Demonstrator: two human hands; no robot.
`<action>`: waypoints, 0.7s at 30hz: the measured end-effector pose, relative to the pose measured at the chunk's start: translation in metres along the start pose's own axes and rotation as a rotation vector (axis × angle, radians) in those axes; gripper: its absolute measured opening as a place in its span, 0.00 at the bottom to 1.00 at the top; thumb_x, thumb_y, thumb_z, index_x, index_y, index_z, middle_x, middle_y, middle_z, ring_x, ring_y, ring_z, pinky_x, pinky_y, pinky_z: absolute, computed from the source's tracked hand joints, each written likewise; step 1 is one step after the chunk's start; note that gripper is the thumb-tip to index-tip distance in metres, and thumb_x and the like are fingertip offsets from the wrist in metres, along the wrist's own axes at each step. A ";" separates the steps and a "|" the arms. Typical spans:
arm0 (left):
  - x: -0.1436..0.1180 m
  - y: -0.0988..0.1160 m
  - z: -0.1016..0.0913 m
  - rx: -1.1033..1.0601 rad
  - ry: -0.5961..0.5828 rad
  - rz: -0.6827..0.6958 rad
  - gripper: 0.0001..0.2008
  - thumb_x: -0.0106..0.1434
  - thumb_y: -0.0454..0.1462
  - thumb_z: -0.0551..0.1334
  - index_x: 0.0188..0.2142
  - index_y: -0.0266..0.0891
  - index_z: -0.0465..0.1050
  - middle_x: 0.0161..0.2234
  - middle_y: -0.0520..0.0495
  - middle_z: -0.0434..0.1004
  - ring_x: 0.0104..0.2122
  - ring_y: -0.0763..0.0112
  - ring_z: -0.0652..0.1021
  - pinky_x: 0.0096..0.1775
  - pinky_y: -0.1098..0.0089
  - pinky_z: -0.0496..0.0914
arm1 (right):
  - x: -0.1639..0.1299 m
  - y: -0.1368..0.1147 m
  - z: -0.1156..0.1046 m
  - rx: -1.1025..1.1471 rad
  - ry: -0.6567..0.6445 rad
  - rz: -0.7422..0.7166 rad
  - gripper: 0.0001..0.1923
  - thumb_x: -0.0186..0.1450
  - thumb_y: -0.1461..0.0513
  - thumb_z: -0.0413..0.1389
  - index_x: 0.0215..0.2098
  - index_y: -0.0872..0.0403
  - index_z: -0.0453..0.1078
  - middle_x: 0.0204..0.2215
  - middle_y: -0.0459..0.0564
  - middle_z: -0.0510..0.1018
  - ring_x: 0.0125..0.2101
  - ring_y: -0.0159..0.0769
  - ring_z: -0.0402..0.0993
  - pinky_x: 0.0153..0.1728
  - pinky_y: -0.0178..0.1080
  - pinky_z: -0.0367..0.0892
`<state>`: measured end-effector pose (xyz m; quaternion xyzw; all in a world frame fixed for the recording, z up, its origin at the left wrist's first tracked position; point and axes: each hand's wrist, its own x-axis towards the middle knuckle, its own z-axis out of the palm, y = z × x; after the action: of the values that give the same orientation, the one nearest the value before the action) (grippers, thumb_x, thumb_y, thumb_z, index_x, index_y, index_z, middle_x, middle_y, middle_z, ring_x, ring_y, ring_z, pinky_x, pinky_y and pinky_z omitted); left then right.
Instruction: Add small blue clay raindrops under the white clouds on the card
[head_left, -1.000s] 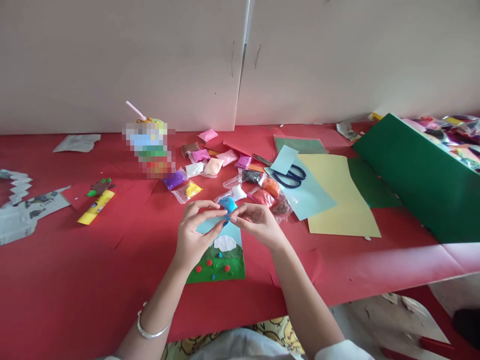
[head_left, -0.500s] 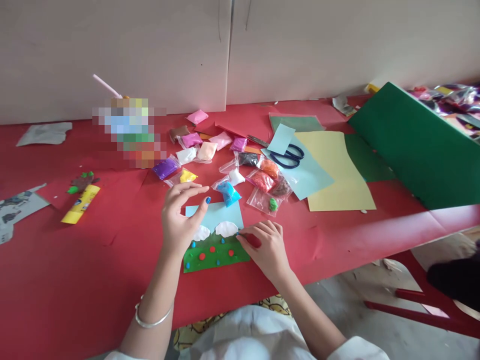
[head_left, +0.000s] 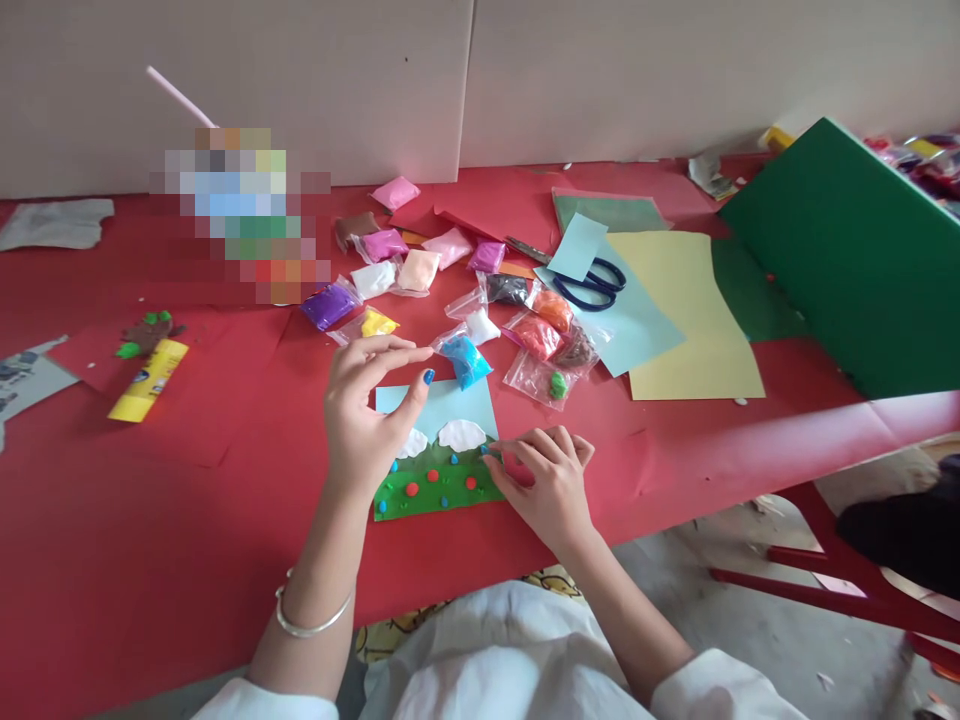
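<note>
Far left edge: grey paper scraps point(head_left: 52, 222) lie flat on the red table cover point(head_left: 187, 520).
Left of work area: a yellow glue stick point(head_left: 148, 380) lies on its side, with a small brown and green clay piece point(head_left: 146, 333) just beyond it.
Left hand: the left hand point(head_left: 367, 420) hovers over the left end of the clay picture card point(head_left: 439, 455); thumb and forefinger are curved toward each other with a gap between them, the other fingers loosely spread. Whether anything sits between the fingertips, I cannot tell.
Work piece: the clay picture card lies flat near the front table edge, between both hands; light blue upper part, two white clay clouds, green clay strip with red and blue dots.
Clay stock: small clear bags of coloured clay point(head_left: 465, 300) are scattered just behind the card; a blue bag point(head_left: 465, 360) touches the card's top edge.
Right hand: the right hand point(head_left: 544, 480) rests at the card's right end, fingers bent and held close together, tips pressing on its edge.
Right of hands: blue-handled scissors point(head_left: 592, 285) lie on light blue paper point(head_left: 637, 330), beside a yellow sheet point(head_left: 690, 320).
Far right: a large green board point(head_left: 847, 260) stands tilted.
</note>
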<state>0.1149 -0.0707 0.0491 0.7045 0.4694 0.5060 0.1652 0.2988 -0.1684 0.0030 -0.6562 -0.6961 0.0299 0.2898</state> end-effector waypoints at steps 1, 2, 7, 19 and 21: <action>0.000 0.000 0.000 0.002 0.000 -0.003 0.08 0.62 0.38 0.64 0.41 0.45 0.78 0.41 0.49 0.74 0.45 0.67 0.75 0.49 0.64 0.72 | -0.002 -0.001 -0.003 -0.023 0.002 -0.007 0.07 0.66 0.58 0.57 0.37 0.47 0.78 0.27 0.46 0.77 0.32 0.35 0.67 0.41 0.44 0.51; 0.000 0.000 0.000 0.002 -0.002 -0.005 0.08 0.62 0.38 0.64 0.41 0.45 0.78 0.41 0.49 0.74 0.45 0.67 0.75 0.49 0.64 0.72 | -0.004 -0.003 -0.005 -0.049 -0.004 -0.016 0.08 0.67 0.58 0.56 0.40 0.46 0.78 0.28 0.46 0.77 0.32 0.36 0.67 0.40 0.44 0.51; 0.000 0.002 -0.002 0.019 0.003 -0.015 0.08 0.62 0.38 0.64 0.41 0.46 0.78 0.42 0.49 0.75 0.45 0.67 0.74 0.48 0.64 0.71 | -0.016 -0.011 -0.010 -0.175 -0.069 -0.083 0.16 0.68 0.60 0.52 0.53 0.46 0.72 0.34 0.49 0.76 0.36 0.39 0.64 0.40 0.45 0.51; 0.002 0.009 -0.005 0.070 0.032 0.022 0.08 0.62 0.34 0.62 0.40 0.43 0.78 0.40 0.48 0.75 0.45 0.66 0.74 0.49 0.64 0.70 | -0.036 -0.016 -0.002 -0.234 -0.128 -0.028 0.24 0.69 0.58 0.48 0.63 0.50 0.62 0.37 0.51 0.70 0.37 0.40 0.61 0.42 0.45 0.52; -0.001 0.012 -0.005 0.143 -0.037 0.031 0.09 0.62 0.32 0.61 0.39 0.43 0.79 0.39 0.48 0.75 0.43 0.66 0.74 0.48 0.63 0.69 | -0.038 -0.016 -0.002 -0.226 -0.123 -0.026 0.23 0.69 0.58 0.48 0.61 0.51 0.63 0.37 0.51 0.70 0.37 0.40 0.60 0.42 0.45 0.52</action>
<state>0.1169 -0.0791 0.0589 0.7310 0.4902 0.4606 0.1151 0.2839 -0.2067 -0.0023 -0.6723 -0.7200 -0.0123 0.1714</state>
